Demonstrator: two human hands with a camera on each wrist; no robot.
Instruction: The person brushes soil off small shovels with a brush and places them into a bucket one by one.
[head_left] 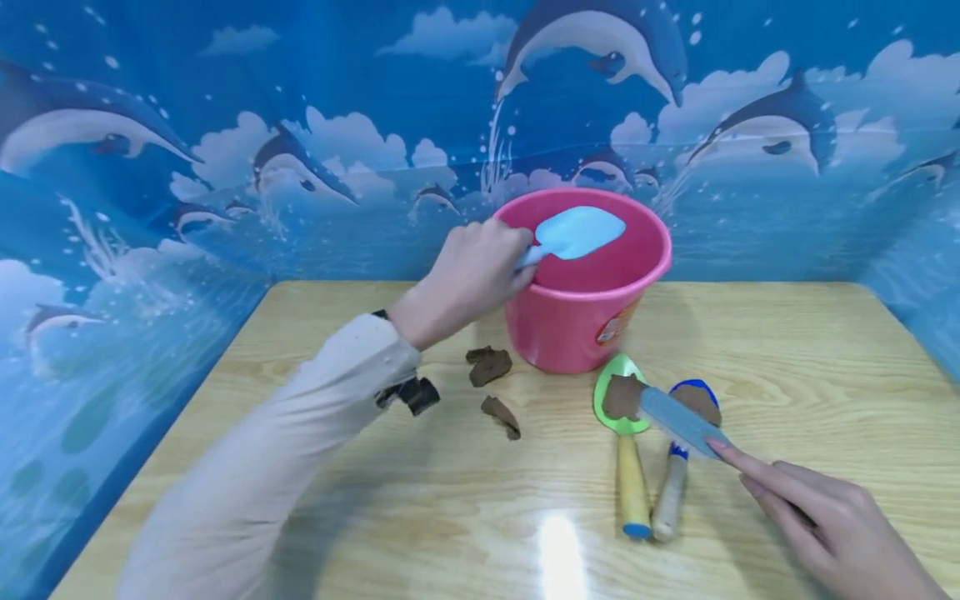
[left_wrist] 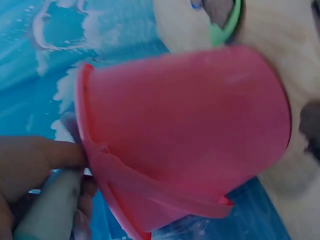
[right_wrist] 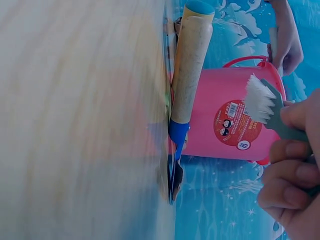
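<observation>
My left hand (head_left: 480, 262) grips the handle of a light blue toy trowel (head_left: 581, 232), its blade over the mouth of a pink bucket (head_left: 558, 329). In the left wrist view the fingers (left_wrist: 65, 154) are right at the bucket's rim. My right hand (head_left: 832, 517) holds a grey-blue brush (head_left: 678, 419) with white bristles (right_wrist: 259, 98), forefinger stretched along its back. Below the brush lie a green trowel (head_left: 633, 479) with a yellow handle and a blue trowel (head_left: 670, 500) with a pale handle. Flat brown lumps (head_left: 622, 397) sit on both blades.
Several brown pieces (head_left: 489, 367) lie on the wooden table (head_left: 450, 517) left of the bucket. A dolphin-print backdrop (head_left: 420, 192) rises behind the table and along its sides. The bucket's handle (left_wrist: 170, 195) hangs down its side.
</observation>
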